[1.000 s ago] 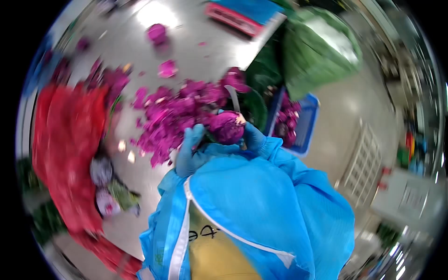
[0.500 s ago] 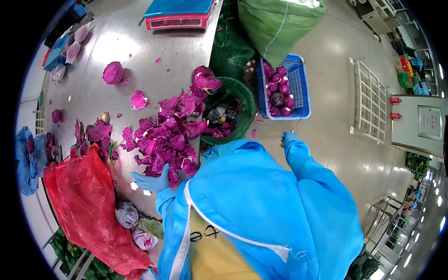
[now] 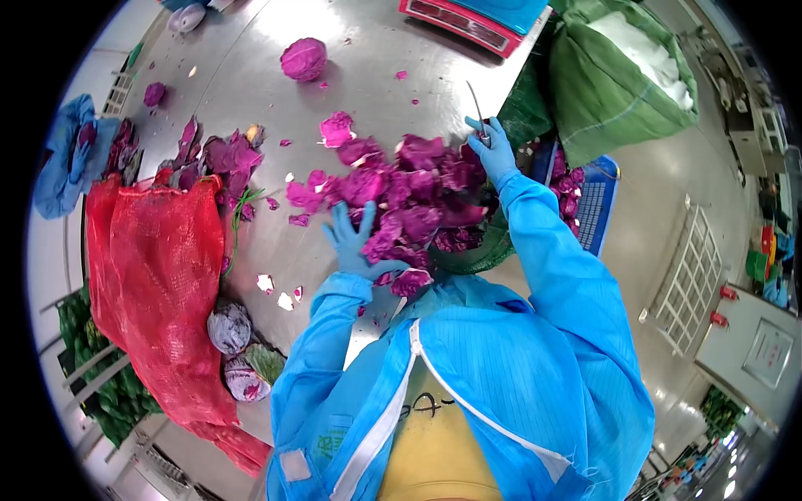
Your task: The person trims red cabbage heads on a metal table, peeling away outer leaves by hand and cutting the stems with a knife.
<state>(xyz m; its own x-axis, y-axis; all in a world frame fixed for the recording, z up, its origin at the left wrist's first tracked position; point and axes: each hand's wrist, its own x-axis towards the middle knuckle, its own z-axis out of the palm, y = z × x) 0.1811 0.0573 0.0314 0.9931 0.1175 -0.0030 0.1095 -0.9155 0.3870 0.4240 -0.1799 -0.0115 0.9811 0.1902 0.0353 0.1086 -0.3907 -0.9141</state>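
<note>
My left hand [image 3: 355,244], in a blue glove, lies with spread fingers against the near side of a heap of purple cabbage leaves [image 3: 409,188]. The leaves hang over the table edge and cover much of a green bin [image 3: 478,255]. Beyond the heap, my right hand [image 3: 494,150], also gloved, is closed round a knife [image 3: 477,104], its thin blade pointing up and away. A trimmed purple cabbage [image 3: 303,59] sits farther back on the metal table [image 3: 251,100]. Loose leaf scraps [image 3: 337,129] lie around the heap.
A red mesh sack [image 3: 159,284] lies at left, beside two untrimmed cabbages [image 3: 229,327]. A red and blue scale [image 3: 468,25] stands at the back edge. On the right are a green woven sack [image 3: 618,83] and a blue basket [image 3: 595,204] holding cabbages.
My left hand has moved onto the leaves, which have shifted over the green bin. My right hand has come up from beside the blue basket to the table edge, and the knife now shows. The view has turned.
</note>
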